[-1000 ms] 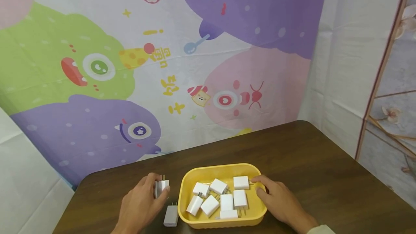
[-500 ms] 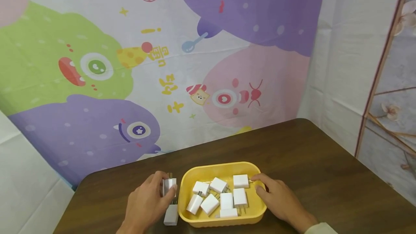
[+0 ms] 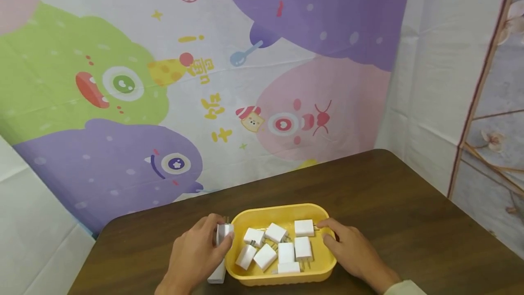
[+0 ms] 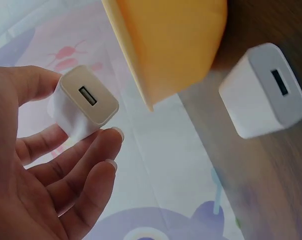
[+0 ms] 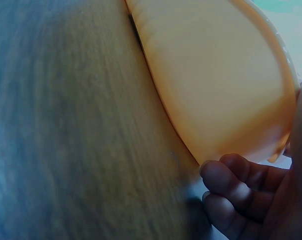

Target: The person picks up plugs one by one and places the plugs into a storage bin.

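Note:
My left hand [image 3: 196, 254] pinches a white USB wall charger [image 3: 223, 232] between thumb and fingers, just beside the left rim of a yellow plastic basket [image 3: 282, 280]. In the left wrist view the held charger [image 4: 86, 102] shows its USB port. A second white charger [image 4: 263, 95] rests on the table left of the basket, partly hidden by the left hand in the head view. Several white chargers [image 3: 265, 257] with metal prongs lie inside the basket. At the basket's right end, my right hand [image 3: 353, 249] grips the rim, with its index finger and thumb over the edge.
The dark wooden table [image 3: 368, 185] extends behind and to the right of the basket. A cartoon-printed cloth [image 3: 229, 81] hangs behind the table, with pale sheets at both sides.
My left hand has moved right with its charger, up to the basket's left rim, and now covers part of the charger on the table. The right hand stays on the rim.

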The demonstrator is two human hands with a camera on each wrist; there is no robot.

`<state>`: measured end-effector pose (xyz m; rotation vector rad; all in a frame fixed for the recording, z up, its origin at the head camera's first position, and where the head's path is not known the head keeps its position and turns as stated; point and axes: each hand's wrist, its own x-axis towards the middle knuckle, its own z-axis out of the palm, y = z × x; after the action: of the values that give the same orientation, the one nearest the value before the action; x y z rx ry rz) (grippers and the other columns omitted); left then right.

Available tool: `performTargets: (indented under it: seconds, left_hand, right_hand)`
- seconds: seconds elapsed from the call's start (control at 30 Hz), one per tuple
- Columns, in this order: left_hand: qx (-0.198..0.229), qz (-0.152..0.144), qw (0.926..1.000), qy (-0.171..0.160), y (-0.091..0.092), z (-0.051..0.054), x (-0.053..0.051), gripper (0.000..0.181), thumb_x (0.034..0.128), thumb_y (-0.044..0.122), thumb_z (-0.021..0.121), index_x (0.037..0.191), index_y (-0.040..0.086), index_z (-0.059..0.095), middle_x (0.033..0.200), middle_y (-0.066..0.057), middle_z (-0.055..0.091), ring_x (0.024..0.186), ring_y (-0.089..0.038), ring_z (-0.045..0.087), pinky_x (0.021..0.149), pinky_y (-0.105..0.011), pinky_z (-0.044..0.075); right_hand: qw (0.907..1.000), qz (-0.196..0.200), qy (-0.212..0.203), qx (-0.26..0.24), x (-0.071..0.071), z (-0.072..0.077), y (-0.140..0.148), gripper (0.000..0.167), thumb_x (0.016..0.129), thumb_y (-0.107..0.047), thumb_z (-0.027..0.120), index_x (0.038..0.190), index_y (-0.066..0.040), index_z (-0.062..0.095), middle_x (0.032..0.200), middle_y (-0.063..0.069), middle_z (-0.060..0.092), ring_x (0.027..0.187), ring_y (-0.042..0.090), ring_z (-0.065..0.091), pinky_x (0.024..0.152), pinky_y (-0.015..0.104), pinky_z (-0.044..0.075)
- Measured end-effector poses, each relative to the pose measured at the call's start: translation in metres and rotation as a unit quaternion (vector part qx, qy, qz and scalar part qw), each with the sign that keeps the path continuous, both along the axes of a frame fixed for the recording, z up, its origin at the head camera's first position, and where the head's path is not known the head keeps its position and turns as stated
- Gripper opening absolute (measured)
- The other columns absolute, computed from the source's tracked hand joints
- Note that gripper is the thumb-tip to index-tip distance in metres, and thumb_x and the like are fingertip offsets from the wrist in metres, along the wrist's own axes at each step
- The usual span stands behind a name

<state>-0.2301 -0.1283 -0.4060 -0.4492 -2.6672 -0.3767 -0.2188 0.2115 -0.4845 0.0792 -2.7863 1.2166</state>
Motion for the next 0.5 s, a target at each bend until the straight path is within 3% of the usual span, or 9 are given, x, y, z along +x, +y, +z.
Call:
performTargets:
  seconds: [0.2,0.5]
  left_hand:
    - [0.005,-0.017,0.9998,0.011,0.008,-0.005,0.0,0.028,0.0815,0.037,0.078,0.101,0.022,0.065,0.081,0.009,0.062,0.057,-0.005,0.051,0.051,-0.03,0.042]
    - [-0.013,-0.06,0.9979,0.023,0.029,-0.008,-0.003,0.031,0.0832,0.041,0.077,0.105,0.023,0.065,0.09,0.008,0.066,0.056,-0.004,0.05,0.048,-0.028,0.04]
  right_hand:
    - [0.9999,0.009,0.004,0.002,0.0,-0.002,-0.001,0.022,0.098,-0.022,0.062,0.117,-0.032,0.068,0.098,-0.006,0.069,0.072,0.012,0.052,0.07,0.036,0.045]
    - [0.9999,0.001,0.016,0.0,-0.001,-0.003,0.0,0.021,0.098,-0.023,0.063,0.116,-0.031,0.069,0.11,-0.002,0.07,0.079,0.012,0.056,0.074,0.038,0.048]
